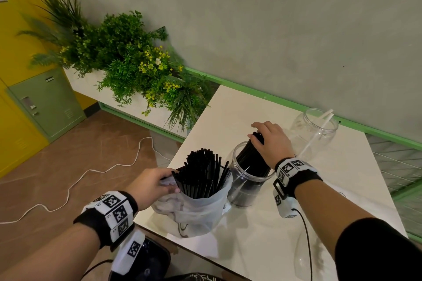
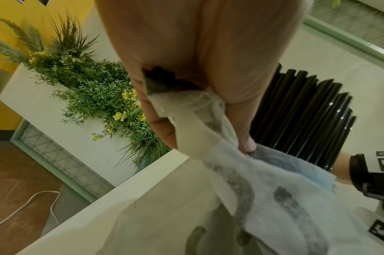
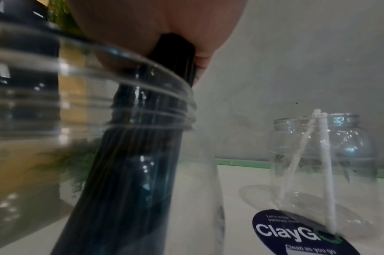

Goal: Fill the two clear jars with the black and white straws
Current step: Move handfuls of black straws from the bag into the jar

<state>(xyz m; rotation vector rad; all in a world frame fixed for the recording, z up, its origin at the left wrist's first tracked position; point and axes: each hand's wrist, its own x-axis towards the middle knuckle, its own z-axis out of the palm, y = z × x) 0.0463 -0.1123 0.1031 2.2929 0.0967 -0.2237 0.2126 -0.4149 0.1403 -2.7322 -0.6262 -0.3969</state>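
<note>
— Right grip? point(image 1: 270, 141)
— Curled round glossy black plastic straws point(image 1: 251, 157) slanting into the near round clear jar point(image 1: 245, 191), mid white desk point(image 1: 251, 246)
— Left? point(image 1: 150, 186)
— Pinching the thin white bag's point(image 1: 196, 212) rim, near the desk's left edge

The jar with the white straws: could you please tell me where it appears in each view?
Head: jar with the white straws, upper right of the table, beyond the right hand.
Left wrist: not in it.
Right wrist: right of centre, beyond the blurred near jar.
Shared landmark: the green rail along the wall, seen behind the jar in the right wrist view.
</note>
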